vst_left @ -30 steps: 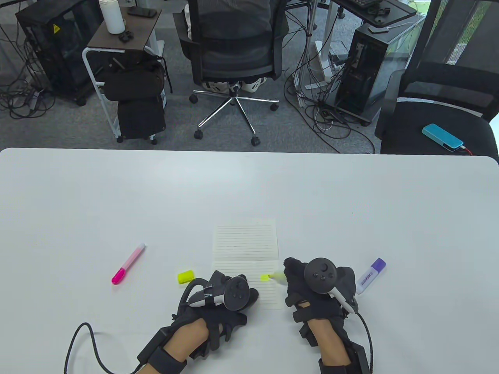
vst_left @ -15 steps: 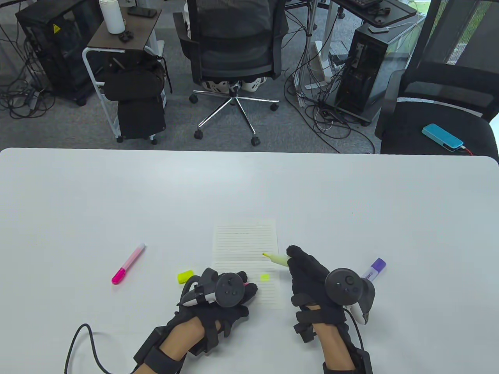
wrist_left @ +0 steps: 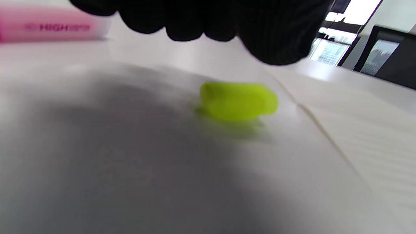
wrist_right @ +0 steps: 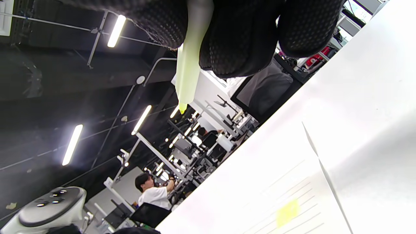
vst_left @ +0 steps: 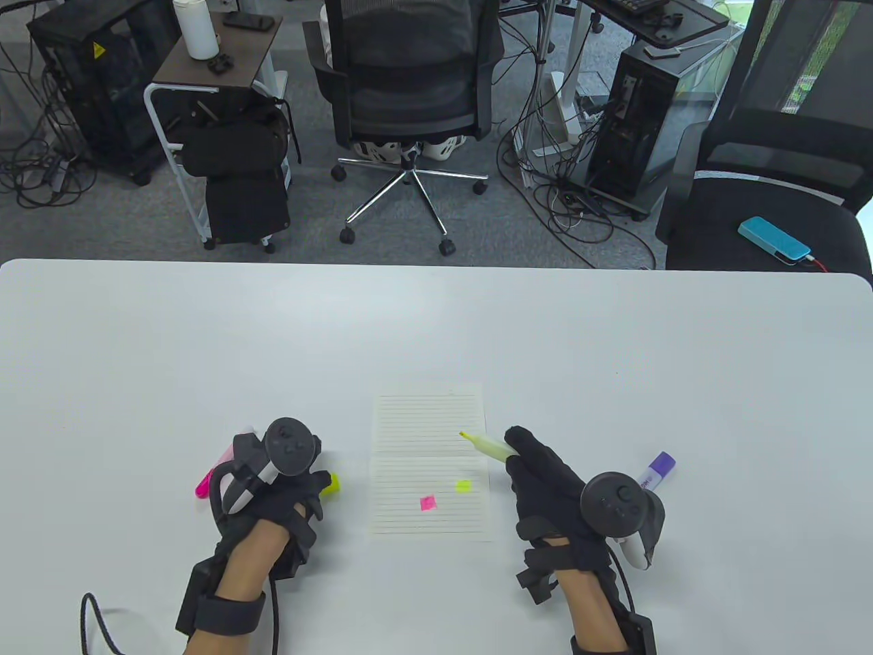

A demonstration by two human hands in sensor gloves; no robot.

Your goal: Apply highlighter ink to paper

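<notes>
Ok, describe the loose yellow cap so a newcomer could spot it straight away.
On the white table, find the lined paper sheet; just off its left edge, beside the left hand, lies the small yellow-green plastic cap. Unlike the long pink highlighter nearby, it is short and stubby.

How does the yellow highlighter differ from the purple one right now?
The yellow highlighter is uncapped and held in the right hand, its tip above the paper; the purple highlighter is capped and lies on the table, untouched. The yellow one points up-left, the purple one up-right. Both sit right of the paper's middle.
</notes>
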